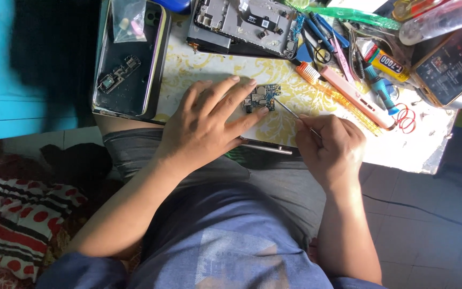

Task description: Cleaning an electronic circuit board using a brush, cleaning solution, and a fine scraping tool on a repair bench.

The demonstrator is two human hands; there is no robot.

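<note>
Circuit board (261, 98) on yellow-patterned tabletop (209, 68)

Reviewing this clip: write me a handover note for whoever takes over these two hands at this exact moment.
Left hand: spread flat on the yellow-patterned work mat, fingertips pinning the small blue circuit board.
Right hand: pinching a thin metal probe tool, tip at the board's right edge.
Nearby: opened grey phone chassis above the board; dark phone back cover at left, holding a small part; pink phone frame at right.
Done: phone opened, board out on the mat.
Left: the probing at the board; nothing reassembled.
</note>
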